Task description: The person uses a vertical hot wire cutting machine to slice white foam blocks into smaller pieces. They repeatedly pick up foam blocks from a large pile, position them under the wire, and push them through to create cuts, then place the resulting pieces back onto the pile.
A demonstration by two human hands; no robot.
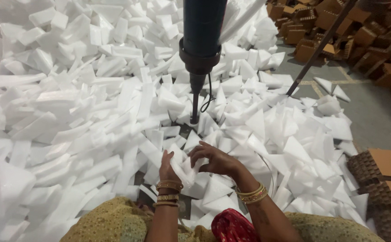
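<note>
- The foam piece (183, 169) you hold is white, thin and soft-looking, with a pointed corner hanging down toward your lap.
- Your left hand (167, 166) grasps it from the left, fingers upright along its edge; your right hand (213, 160) curls over it from the right, fingertips pinched on its top. Both grips are closed on that one piece.
- It sits low in the middle of the view, just above your knees, right in front of the drill (200, 54) that hangs point-down over the pile.
- One drill, one dark slanted rod (316, 51), two hands, several gold bangles (253, 194) on each wrist.
- The foam offcuts (70, 112), strips on the left and triangles on the right, are far too many to count.
- Brown cardboard blocks (379, 175) stack at the right edge and far corner.
- Bare grey floor (375, 112) shows only at the right, between foam and cardboard; everywhere else foam crowds your hands.
</note>
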